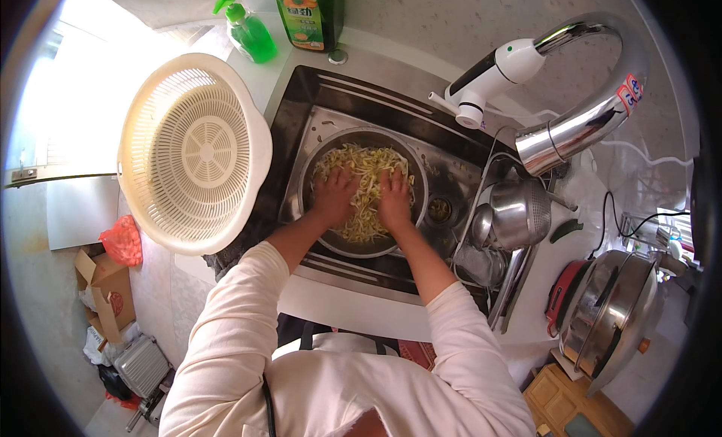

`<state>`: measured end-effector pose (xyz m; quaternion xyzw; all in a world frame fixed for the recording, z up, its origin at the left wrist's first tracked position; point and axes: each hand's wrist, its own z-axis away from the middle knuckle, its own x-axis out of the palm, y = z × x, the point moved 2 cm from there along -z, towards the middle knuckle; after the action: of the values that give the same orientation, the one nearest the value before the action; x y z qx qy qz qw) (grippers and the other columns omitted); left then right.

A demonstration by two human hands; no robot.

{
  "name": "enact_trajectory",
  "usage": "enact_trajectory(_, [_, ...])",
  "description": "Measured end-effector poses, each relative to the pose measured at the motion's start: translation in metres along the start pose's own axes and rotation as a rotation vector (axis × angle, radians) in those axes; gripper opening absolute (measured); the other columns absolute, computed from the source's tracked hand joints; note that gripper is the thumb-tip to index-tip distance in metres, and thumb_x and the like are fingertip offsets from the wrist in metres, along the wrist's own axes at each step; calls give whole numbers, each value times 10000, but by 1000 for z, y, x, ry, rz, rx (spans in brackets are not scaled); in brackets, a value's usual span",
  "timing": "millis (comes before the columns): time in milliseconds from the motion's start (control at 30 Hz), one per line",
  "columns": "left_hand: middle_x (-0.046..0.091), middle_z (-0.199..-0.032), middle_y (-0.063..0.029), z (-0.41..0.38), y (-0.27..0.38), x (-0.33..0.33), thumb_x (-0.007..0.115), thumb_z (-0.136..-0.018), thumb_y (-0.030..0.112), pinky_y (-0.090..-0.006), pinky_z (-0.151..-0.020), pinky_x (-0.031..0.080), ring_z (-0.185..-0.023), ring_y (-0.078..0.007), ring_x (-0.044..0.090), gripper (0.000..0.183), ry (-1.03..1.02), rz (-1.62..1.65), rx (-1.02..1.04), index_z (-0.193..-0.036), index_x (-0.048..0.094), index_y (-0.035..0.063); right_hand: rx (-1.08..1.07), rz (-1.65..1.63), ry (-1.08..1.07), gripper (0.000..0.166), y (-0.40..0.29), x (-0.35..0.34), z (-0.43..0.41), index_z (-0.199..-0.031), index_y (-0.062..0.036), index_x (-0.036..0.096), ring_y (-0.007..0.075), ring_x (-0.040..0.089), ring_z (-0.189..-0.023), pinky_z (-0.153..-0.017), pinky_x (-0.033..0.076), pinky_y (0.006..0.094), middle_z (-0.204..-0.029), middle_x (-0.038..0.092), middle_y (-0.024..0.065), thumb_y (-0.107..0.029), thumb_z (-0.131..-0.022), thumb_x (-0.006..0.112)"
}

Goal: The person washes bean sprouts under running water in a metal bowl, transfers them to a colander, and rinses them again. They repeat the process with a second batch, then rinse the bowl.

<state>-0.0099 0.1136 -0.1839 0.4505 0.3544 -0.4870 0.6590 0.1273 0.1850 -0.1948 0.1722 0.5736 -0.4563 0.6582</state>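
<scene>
Bean sprouts, yellow-headed and pale-stemmed, fill much of a round metal basin. The basin stands inside a stainless steel sink. My left hand lies palm down on the left part of the sprouts, its fingers spread. On the right part rests my right hand, also palm down with fingers apart. Neither hand is closed around anything; some fingertips are partly sunk among the sprouts.
Left of the sink is a cream plastic colander. A white and chrome faucet arches over the right rear. A perforated metal pot sits in a wire rack on the right. Behind stand a green soap pump and a detergent bottle.
</scene>
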Motion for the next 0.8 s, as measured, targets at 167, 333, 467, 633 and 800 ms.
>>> enact_trajectory(167, [148, -1366, -175, 20, 8, -4, 688, -633, 310, -535, -912, 293, -1220, -372, 216, 760, -70, 244, 140, -1269, 321, 116, -69, -226, -204, 726, -15, -24, 14, -1267, -90, 307, 406, 224, -1203, -924, 332, 449, -1309, 238, 202, -77, -619, 634])
enact_trajectory(333, [96, -1384, -160, -24, -9, -45, 720, -596, 264, -512, -933, 282, -1240, -377, 167, 847, 151, 222, 74, -1305, 277, 126, -173, -121, 48, 672, -6, -40, -22, -1253, -123, 361, 365, 188, -1239, -936, 273, 519, -1359, 190, 158, -214, -651, 644])
enact_trajectory(467, [83, -1395, -132, -21, 0, -2, 721, -586, 310, -580, -938, 211, -1267, -375, 78, 894, -151, 30, 97, -1323, 243, 146, -151, 68, -235, 790, -10, 4, -12, -1312, -130, 274, 379, 132, -1260, -953, 196, 572, -1395, 115, 141, -314, -649, 662])
enact_trajectory(633, [40, -1408, -118, 21, 1, -28, 711, -589, 339, -625, -933, 171, -1282, -378, 7, 913, -329, -97, 167, -1337, 209, 190, -118, 80, -259, 838, -10, -34, 42, -1327, -135, 245, 401, 62, -1267, -955, 200, 573, -1383, 131, 170, -319, -640, 689])
enact_trajectory(800, [20, -1407, -142, -8, 1, 14, 674, -644, 187, -512, -977, 224, -1280, -376, 56, 809, -71, 273, -235, -1328, 244, 205, 2, 29, -145, 767, -14, 9, 2, -1336, -147, 215, 410, 66, -1259, -917, 315, 509, -1375, 100, 201, -111, -698, 639])
